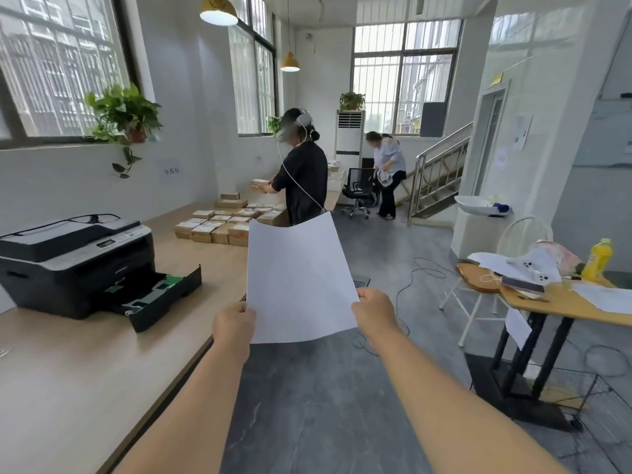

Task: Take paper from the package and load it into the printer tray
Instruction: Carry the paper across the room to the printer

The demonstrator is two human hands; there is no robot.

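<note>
On the left, the printer point(73, 265) sat on the table point(68, 378), its tray point(160, 297) pulled out toward the right with no paper visible inside. Farther along lay small boxes point(219, 229). The left hand point(234, 325) was closed on the paper's point(297, 282) near left edge, and the right hand point(374, 311) pinched its near right edge, holding it over the floor, right of the tray.

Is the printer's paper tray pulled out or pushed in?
Pulled out. The tray juts forward from the printer over the table, its inside exposed.
</note>
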